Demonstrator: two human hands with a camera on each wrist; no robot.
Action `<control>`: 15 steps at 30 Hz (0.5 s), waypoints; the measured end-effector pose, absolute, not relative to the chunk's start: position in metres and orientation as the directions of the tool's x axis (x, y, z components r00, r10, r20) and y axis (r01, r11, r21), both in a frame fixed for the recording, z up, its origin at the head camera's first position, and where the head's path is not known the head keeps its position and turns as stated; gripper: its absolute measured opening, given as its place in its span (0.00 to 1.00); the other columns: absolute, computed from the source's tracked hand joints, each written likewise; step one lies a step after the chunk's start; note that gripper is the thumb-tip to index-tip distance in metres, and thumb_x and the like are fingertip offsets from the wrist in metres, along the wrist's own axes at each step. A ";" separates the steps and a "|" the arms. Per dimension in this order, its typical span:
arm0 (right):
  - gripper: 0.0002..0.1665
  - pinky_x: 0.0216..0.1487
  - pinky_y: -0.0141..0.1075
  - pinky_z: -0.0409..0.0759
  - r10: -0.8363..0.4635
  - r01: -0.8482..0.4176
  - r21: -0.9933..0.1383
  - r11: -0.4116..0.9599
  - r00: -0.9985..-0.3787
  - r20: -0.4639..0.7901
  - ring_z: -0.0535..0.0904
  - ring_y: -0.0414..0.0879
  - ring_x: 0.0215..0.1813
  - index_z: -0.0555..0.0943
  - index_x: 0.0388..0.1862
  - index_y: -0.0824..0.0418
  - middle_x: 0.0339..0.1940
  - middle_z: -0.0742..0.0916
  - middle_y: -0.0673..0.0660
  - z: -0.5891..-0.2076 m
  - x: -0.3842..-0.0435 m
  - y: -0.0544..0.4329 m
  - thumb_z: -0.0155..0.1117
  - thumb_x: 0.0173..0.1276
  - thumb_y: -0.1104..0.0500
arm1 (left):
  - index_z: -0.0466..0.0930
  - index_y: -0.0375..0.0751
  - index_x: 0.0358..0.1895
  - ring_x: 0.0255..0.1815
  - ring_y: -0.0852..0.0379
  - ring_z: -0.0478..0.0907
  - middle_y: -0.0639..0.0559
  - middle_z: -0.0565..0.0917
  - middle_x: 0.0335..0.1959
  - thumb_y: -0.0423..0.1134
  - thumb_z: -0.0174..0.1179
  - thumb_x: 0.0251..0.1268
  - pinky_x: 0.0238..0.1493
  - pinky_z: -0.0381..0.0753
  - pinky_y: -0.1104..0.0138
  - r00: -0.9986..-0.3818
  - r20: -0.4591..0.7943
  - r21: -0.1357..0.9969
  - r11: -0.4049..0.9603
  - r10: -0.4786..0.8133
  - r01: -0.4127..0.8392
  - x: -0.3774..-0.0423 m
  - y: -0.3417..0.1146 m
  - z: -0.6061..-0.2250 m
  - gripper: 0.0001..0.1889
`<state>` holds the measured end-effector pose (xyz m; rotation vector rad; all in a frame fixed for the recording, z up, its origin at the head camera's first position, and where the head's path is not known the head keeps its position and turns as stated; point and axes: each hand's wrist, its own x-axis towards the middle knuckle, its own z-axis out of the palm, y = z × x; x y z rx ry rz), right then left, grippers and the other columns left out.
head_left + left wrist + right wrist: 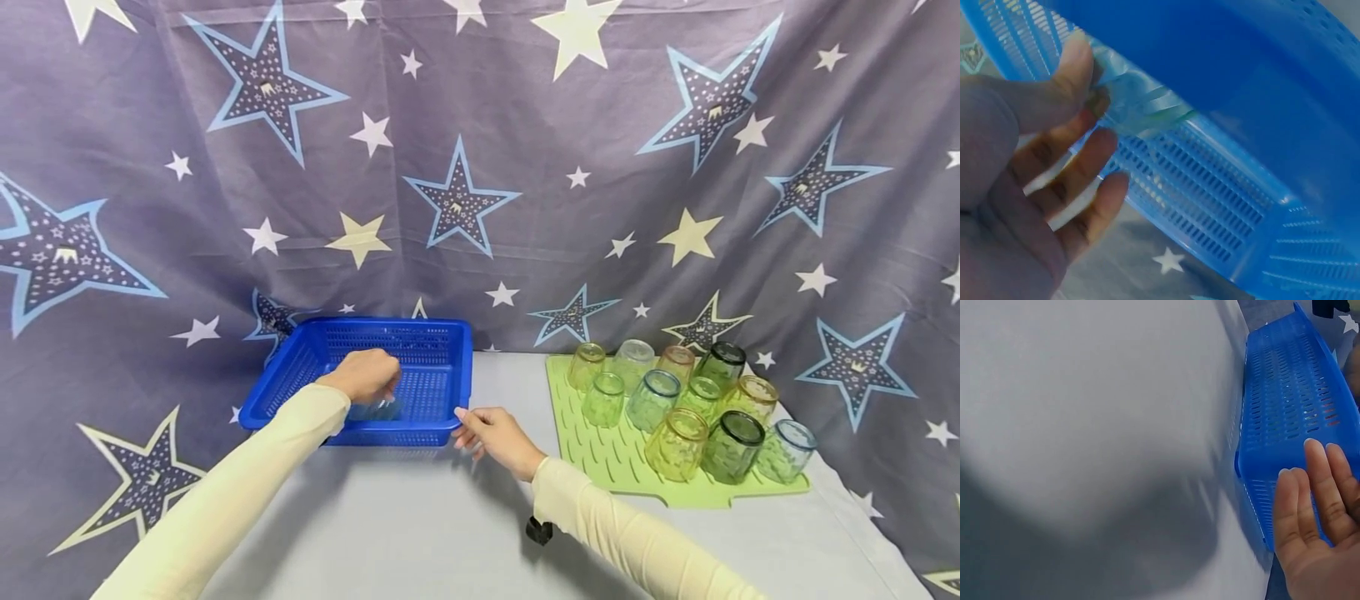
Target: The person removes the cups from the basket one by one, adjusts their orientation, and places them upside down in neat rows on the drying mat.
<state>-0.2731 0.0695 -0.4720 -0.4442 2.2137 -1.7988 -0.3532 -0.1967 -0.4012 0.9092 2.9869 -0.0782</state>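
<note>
Inside a blue plastic basket [461,367], my left hand [367,375] reaches down over the near side. Its thumb and index finger pinch a clear, faintly greenish glass [1141,103], while the other fingers stay loosely spread below. In the head view this glass is mostly hidden under the hand, low in the basket. My right hand [498,437] is at the basket's near right corner, thumb tip right at the rim. The right wrist view shows its fingers [1329,500] fairly straight beside the perforated wall.
To the right, a light green drying mat [592,458] bears several upside-down glasses, among them a yellow glass [677,446], a dark glass [733,448] and a blue-rimmed glass [786,452]. A star-patterned cloth [495,108] hangs behind the white table [420,533].
</note>
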 end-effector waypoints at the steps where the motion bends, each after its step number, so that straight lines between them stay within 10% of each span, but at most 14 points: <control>1: 0.33 0.45 0.54 0.85 -0.389 -0.072 -0.979 0.188 -0.921 -0.007 0.84 0.66 0.45 0.84 0.47 0.75 0.39 0.89 0.68 -0.471 -0.273 0.070 0.54 0.82 0.43 | 0.84 0.47 0.26 0.28 0.57 0.81 0.58 0.83 0.24 0.34 0.76 0.58 0.34 0.84 0.56 -0.844 -0.027 -0.044 0.843 0.535 0.536 -0.353 -0.200 -0.400 0.09; 8: 0.31 0.43 0.58 0.84 -0.384 -0.080 -0.983 0.168 -0.923 0.009 0.83 0.52 0.36 0.85 0.45 0.73 0.39 0.88 0.71 -0.472 -0.271 0.069 0.53 0.83 0.45 | 0.81 0.39 0.36 0.30 0.50 0.80 0.49 0.81 0.30 0.31 0.70 0.64 0.35 0.83 0.52 -0.936 -0.148 0.041 0.948 0.319 0.316 -0.347 -0.218 -0.385 0.06; 15: 0.33 0.44 0.54 0.85 -0.389 -0.079 -0.981 0.179 -0.921 0.003 0.84 0.65 0.44 0.84 0.46 0.75 0.37 0.89 0.66 -0.472 -0.272 0.069 0.54 0.82 0.43 | 0.82 0.38 0.39 0.34 0.49 0.81 0.48 0.84 0.34 0.33 0.68 0.68 0.38 0.82 0.51 -0.956 -0.157 0.159 0.962 0.246 0.221 -0.343 -0.227 -0.383 0.04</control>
